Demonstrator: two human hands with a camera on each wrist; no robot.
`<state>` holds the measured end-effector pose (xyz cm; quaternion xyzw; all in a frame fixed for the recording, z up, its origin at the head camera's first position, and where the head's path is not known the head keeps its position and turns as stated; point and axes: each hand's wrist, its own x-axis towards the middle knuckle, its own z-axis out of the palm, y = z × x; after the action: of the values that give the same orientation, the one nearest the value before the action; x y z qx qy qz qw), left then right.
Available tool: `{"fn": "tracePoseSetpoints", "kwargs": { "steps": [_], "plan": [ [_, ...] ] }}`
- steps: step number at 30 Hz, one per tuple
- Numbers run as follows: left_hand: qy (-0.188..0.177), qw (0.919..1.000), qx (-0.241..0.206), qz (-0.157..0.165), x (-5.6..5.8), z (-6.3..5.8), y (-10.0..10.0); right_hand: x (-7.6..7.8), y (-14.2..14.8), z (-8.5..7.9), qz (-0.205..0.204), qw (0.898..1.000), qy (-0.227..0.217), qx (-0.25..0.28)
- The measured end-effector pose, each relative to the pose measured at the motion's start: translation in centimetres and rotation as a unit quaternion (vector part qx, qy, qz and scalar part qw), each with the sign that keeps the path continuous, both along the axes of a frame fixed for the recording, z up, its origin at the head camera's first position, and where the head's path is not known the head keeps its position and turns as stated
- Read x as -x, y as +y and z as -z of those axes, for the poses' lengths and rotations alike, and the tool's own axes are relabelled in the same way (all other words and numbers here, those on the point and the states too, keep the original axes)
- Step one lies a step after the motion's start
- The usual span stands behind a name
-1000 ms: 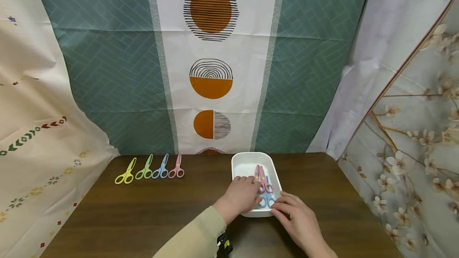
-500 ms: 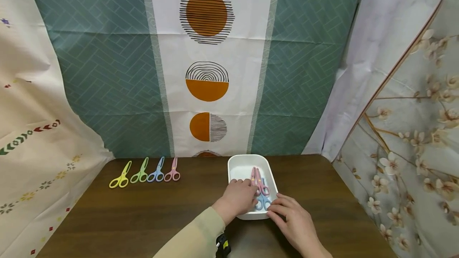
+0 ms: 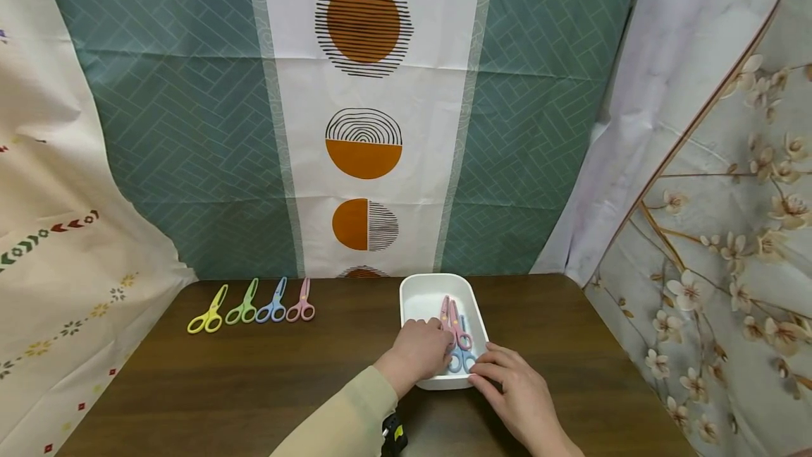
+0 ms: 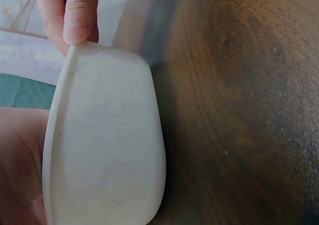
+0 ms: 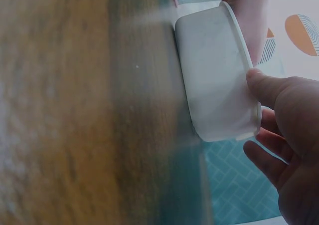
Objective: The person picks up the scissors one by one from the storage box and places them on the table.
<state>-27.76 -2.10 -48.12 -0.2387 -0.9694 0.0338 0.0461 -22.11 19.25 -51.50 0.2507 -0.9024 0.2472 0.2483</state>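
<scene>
A white plastic tray (image 3: 431, 289) stands on the table, holding pink scissors (image 3: 455, 323) and blue scissors (image 3: 469, 360). My left hand (image 3: 419, 351) reaches over the tray's left wall, its fingers bent down inside beside the pink scissors. Its fingertips are hidden, so I cannot tell whether they pinch anything. My right hand (image 3: 517, 390) holds the tray's near right corner between thumb and fingers. In the right wrist view its thumb (image 5: 266, 88) presses the rim. From the left wrist view, the tray's near outer wall (image 4: 107, 135) blocks sight of the contents.
Yellow scissors (image 3: 206, 320), green scissors (image 3: 244, 310), a second blue pair of scissors (image 3: 272, 309) and a second pink pair of scissors (image 3: 301, 309) lie in a row at the back left of the brown table (image 3: 273, 365). A patterned cloth (image 3: 368, 90) hangs behind.
The head view has shifted slightly, so everything sits a little further left in it. Both hands stay at the tray, with little visible movement.
</scene>
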Motion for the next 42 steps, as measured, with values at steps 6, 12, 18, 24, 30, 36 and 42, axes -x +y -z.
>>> {"fn": "tracePoseSetpoints", "kwargs": {
  "steps": [6,12,18,24,30,36,42],
  "plan": [
    [0.002,0.9997,-0.023,-0.003,0.1,0.0,0.0,0.0,0.0,0.1,0.000,1.000,-0.001,-0.002],
    [0.023,0.9996,-0.015,-0.009,0.4,0.4,0.2,0.1,0.0,0.2,-0.004,1.000,0.016,-0.003],
    [0.041,0.9990,-0.014,-0.006,0.6,0.6,0.4,0.0,0.0,0.1,-0.001,1.000,0.003,-0.002],
    [0.017,0.9987,-0.040,0.027,0.7,0.6,0.6,-0.1,0.0,0.1,0.003,1.000,-0.017,-0.003],
    [-0.004,0.9994,-0.018,0.030,0.7,0.4,0.7,-0.1,-0.1,0.0,0.007,1.000,-0.026,-0.003],
    [-0.017,0.9993,-0.014,0.030,0.9,0.3,0.9,0.0,0.0,0.1,0.004,1.000,-0.016,0.001],
    [0.000,0.9993,-0.007,0.037,1.1,0.5,1.1,0.0,0.0,0.1,0.004,1.000,-0.014,-0.001]
  ]
}}
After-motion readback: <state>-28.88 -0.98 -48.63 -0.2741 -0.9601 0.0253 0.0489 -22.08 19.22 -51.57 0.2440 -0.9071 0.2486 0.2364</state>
